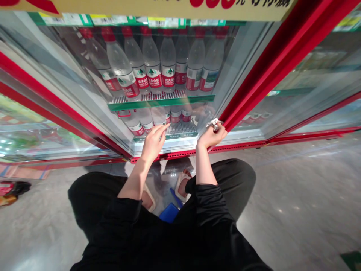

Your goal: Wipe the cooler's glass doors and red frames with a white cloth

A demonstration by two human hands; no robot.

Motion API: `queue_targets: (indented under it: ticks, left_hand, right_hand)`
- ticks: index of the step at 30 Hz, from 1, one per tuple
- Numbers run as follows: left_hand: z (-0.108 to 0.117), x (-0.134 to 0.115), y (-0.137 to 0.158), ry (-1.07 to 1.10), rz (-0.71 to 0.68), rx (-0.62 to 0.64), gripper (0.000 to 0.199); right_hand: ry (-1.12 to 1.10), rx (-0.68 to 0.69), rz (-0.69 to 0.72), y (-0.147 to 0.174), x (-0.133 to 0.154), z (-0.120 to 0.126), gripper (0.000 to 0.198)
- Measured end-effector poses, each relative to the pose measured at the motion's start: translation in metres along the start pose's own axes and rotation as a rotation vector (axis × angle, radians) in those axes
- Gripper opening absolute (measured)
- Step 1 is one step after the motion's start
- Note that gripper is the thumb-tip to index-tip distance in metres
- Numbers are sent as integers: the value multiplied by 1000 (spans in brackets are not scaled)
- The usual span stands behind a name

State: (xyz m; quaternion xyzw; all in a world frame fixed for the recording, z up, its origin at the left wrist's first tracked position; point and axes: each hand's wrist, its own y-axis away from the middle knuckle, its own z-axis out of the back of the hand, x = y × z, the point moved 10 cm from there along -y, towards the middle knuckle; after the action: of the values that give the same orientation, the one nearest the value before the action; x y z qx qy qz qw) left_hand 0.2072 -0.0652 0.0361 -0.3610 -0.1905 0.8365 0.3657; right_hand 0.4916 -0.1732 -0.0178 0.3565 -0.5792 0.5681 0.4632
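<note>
In the head view, my right hand (211,136) is closed around a crumpled white tissue or cloth (213,123), at the lower right of a glass fridge door (183,140) beside its red frame (239,101). My left hand (154,141) is raised in front of the lower glass, its fingers stretched out towards the right with nothing seen in them. Whether its fingertips touch the glass, I cannot tell. Behind the glass stand water bottles (153,71) with red caps and red-and-white labels, several on the upper shelf (163,101) and more on the one below.
More glass fridge doors with red frames stand left (42,124) and right (296,86). A blue object (169,213) lies on the grey floor (296,210) between my feet. Dark bottles (15,188) lie at the far left. A yellow sign (169,9) spans the top.
</note>
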Motion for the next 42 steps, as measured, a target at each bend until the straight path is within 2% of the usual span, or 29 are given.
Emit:
queue_targets:
  ticks: [3, 6, 12, 20, 23, 26, 28, 30, 34, 36, 38, 42]
  left_hand:
    - [5, 5, 2, -2, -2, -8, 40]
    - [6, 7, 3, -1, 3, -16, 40]
    - [6, 8, 3, 29, 43, -50, 38]
    - [2, 9, 1, 37, 69, -54, 37]
    - [0, 12, 4, 28, 73, -42, 38]
    - [1, 16, 8, 25, 77, -16, 39]
    - [5, 20, 11, 28, 80, -4, 38]
    - [11, 24, 13, 34, 77, 3, 37]
    - [20, 30, 14, 32, 82, 20, 37]
    - [24, 33, 16, 26, 90, 32, 38]
    - [32, 37, 19, 15, 89, 33, 38]
    - [64, 53, 27, -33, 82, 10, 38]
  right_hand:
    - [-34, 79, 23, 20, 4, -7, 22]
    - [-48, 153, 102, 19, 8, -7, 20]
    - [35, 18, 71, -19, 0, 9, 15]
    - [29, 124, 55, 13, -9, -2, 23]
    - [28, 124, 68, 6, -11, 0, 22]
    - [3, 40, 48, -10, -8, 3, 20]
    - [-6, 4, 21, -9, -4, 3, 19]
    - [3, 19, 0, 6, 1, -1, 20]
    - [-3, 146, 24, 58, 12, -10, 20]
    - [-10, 227, 58, 73, 16, -14, 20]
    - [-5, 235, 57, 70, 15, -13, 20]
    - [5, 104, -22, 42, 10, -5, 23]
